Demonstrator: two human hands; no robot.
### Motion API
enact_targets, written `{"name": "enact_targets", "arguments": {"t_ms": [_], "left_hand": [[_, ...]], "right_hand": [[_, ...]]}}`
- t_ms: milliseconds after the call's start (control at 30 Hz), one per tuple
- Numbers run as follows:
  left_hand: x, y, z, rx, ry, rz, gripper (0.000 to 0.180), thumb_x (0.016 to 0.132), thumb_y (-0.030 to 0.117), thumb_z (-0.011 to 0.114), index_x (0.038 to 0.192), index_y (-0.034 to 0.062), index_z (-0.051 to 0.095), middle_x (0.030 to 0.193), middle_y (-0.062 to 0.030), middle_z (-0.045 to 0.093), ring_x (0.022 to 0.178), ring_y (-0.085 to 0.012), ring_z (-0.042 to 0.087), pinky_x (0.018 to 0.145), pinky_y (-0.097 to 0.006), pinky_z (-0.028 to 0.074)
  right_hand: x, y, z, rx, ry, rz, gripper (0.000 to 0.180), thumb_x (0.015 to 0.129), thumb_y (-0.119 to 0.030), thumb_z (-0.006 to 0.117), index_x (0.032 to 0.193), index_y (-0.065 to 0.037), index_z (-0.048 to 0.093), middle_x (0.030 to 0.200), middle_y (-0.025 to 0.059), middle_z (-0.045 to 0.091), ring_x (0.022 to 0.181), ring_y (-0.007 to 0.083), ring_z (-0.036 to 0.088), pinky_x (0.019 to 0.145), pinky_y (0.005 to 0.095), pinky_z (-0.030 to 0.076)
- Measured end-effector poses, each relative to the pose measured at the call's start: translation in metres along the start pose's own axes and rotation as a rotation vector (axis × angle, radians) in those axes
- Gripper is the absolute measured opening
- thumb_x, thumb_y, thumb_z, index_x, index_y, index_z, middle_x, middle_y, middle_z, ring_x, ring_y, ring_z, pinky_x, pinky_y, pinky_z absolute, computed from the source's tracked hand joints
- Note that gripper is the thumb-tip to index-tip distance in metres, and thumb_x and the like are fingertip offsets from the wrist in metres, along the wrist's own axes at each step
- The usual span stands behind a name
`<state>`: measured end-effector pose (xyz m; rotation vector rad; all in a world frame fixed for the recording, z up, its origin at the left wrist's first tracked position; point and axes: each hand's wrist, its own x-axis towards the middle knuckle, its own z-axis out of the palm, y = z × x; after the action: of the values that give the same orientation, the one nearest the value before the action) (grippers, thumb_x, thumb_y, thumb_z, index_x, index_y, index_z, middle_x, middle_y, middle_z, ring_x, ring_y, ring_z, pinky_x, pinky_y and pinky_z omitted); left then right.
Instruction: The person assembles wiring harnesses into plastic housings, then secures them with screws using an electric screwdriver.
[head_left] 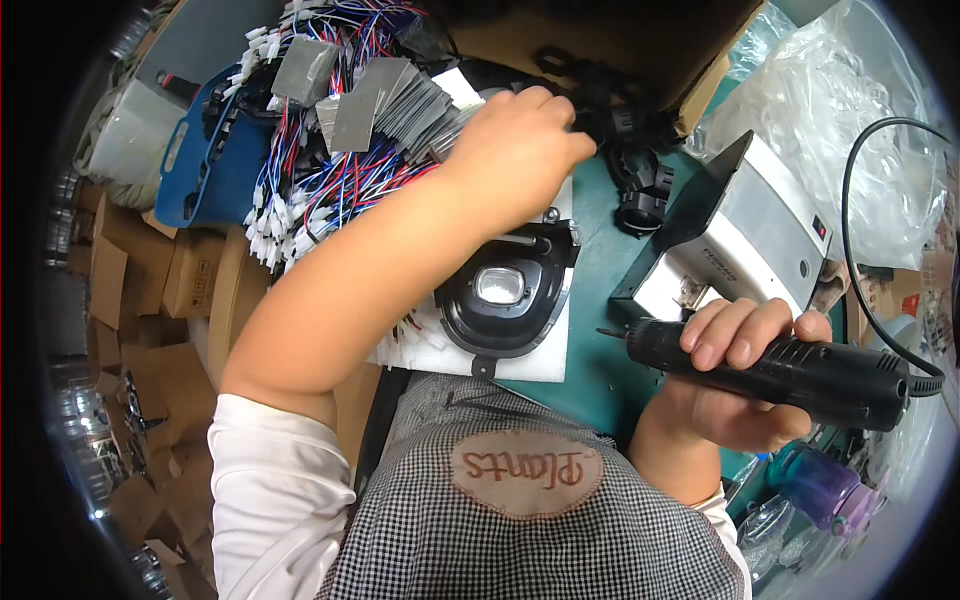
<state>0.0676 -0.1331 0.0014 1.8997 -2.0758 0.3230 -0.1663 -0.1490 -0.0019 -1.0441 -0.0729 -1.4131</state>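
Observation:
My right hand is wrapped round a black electric screwdriver, with its bit pointing left and a cable at its back end. A black lamp housing with a clear oval lens lies on a white foam pad in front of me. Just beyond the housing is my left hand, fingers curled down and closed. What they hold, if anything, is hidden. Beside that hand, a row of thin grey plates rests on bundled wires with white connectors.
Black ring-shaped parts lie on the green table. A white box-shaped device stands to the right, near clear plastic bags. A blue basket and cardboard boxes are on the left. A purple bottle sits lower right.

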Motion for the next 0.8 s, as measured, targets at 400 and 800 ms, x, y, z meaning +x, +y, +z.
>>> {"name": "enact_targets", "arguments": {"t_ms": [400, 800], "left_hand": [[0.013, -0.03, 0.009, -0.118, 0.059, 0.037, 0.01, 0.076, 0.014, 0.067, 0.084, 0.0087, 0.064, 0.105, -0.0108, 0.058, 0.098, -0.0311, 0.055, 0.083, -0.041, 0.046], [-0.094, 0.02, -0.071, -0.329, -0.189, -0.018, 0.016, 0.069, 0.02, 0.074, 0.075, 0.0099, 0.063, 0.094, -0.0045, 0.061, 0.089, -0.0251, 0.059, 0.079, -0.04, 0.044]], "right_hand": [[0.003, 0.001, 0.003, 0.001, 0.078, -0.05, 0.072, 0.08, -0.054, 0.066, 0.12, -0.002, 0.036, 0.074, 0.0101, 0.053, 0.053, 0.0202, 0.057, 0.049, 0.0316, 0.052], [0.001, 0.002, 0.007, -0.005, 0.054, -0.025, 0.077, 0.077, -0.058, 0.067, 0.124, -0.004, 0.038, 0.077, 0.0079, 0.052, 0.056, 0.0191, 0.056, 0.052, 0.0314, 0.051]]}}
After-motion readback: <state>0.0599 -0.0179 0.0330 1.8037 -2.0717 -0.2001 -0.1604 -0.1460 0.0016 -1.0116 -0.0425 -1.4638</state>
